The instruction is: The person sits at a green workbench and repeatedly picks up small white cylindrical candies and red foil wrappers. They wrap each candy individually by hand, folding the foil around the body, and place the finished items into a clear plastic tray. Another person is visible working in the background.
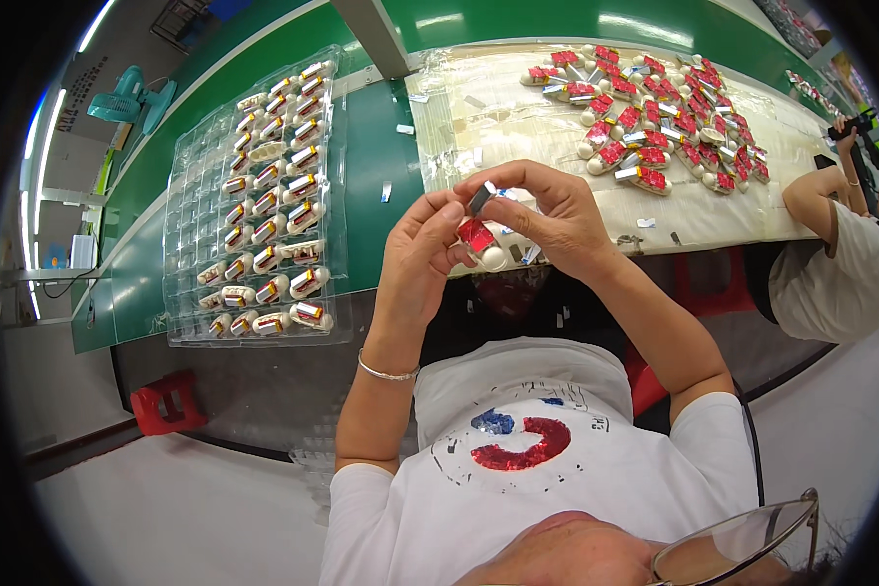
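In front of my chest, my left hand is closed around a small white rounded plastic piece with a red panel. My right hand meets it from the other side, thumb and forefinger pinching a small flat grey piece just above the red panel. Whether the grey piece touches the panel, I cannot make out. Beyond my right hand lies a loose pile of similar white pieces with red panels. To the left, a clear plastic tray holds rows of white pieces topped with silver strips.
Pale sheeting covers part of the green table, with paper scraps scattered about. A post rises at the far edge. Another person sits at the right. A red stool stands below left, a teal fan far left.
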Available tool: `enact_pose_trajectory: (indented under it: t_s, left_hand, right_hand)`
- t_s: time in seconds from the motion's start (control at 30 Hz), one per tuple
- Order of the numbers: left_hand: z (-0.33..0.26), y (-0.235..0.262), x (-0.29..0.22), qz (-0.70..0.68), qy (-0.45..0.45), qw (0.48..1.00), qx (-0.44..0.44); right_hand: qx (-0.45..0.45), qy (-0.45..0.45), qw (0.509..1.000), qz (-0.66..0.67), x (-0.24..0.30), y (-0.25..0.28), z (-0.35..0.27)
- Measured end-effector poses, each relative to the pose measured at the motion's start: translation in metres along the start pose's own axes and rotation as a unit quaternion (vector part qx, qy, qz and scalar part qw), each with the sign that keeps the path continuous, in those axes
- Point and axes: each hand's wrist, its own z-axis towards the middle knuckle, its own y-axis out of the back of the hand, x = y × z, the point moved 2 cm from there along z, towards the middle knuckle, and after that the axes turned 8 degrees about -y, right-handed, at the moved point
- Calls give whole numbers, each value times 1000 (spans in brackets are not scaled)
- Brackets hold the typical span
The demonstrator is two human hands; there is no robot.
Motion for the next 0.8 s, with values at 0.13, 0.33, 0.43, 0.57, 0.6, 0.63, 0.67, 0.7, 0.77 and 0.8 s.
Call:
enact_pose_trajectory:
  t_s: [0.13, 0.33, 0.43, 0.57, 0.6, 0.63, 0.67, 0.7, 0.77, 0.8]
  left_hand:
    - [-7, -18, 0, -14, -81, 997, -2]
    - [-16, -27, 8, 75, -112, 990, -46]
    - [-17, -18, 8, 70, -93, 991, -62]
    - [-18, -16, 6, 82, -103, 990, -43]
    - [-18, -17, 4, 75, -102, 991, -36]
    - [-19, -17, 3, 62, -93, 994, -21]
    - [-19, -15, 2, 48, -84, 995, -5]
    - [-19, -15, 1, 35, -75, 996, 11]
    - [-19, -22, -2, -5, -63, 998, -12]
    - [-19, -24, -3, -25, -57, 998, -24]
  right_hand:
    - [-27, -6, 1000, -1, 2, 4, -1]
    - [-43, 5, 999, 6, 4, 3, 0]
    - [-37, 48, 995, -76, 10, 5, -1]
    - [-22, 145, 967, -206, 25, 6, 0]
    - [-19, 174, 956, -236, 29, 6, 0]
    - [-15, 169, 958, -230, 30, 7, 1]
    - [-13, 164, 960, -225, 31, 8, 2]
    - [-10, 159, 962, -220, 32, 8, 3]
    - [-1, 141, 966, -217, 33, 10, 2]
    - [4, 131, 968, -216, 34, 10, 2]
